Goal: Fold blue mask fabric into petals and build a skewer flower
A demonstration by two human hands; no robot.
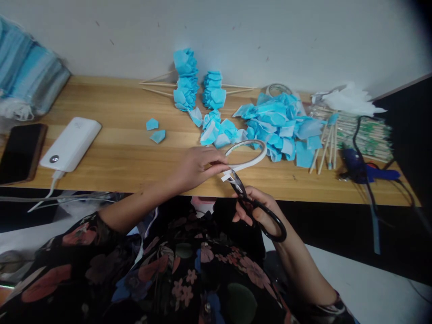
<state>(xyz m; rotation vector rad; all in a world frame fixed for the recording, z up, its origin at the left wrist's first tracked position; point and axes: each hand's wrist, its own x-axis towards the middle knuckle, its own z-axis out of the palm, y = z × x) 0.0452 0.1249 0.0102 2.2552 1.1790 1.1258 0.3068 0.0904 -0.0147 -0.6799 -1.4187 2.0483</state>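
My left hand (206, 165) pinches a white roll of tape (258, 158) near the table's front edge. A short loose end of tape (226, 177) sticks out below my fingertips. Black-handled scissors (275, 222) are in my right hand (261, 208), their blades pointing up and left at that tape end. Just beyond the roll lie a few blue-and-white pieces (221, 131) and a larger heap of blue pieces (275, 123). Two clusters of ruffled blue pieces on thin sticks, a left one (186, 85) and a right one (213, 90), rest by the wall.
On the left are a phone (22, 153), a white power bank (72, 143) with a cable, and stacked blue face masks (32, 67). A blue glue gun (357, 166), bundled sticks (364, 132) and a clear tape roll (279, 90) are right. Two blue scraps (157, 136) lie left of centre.
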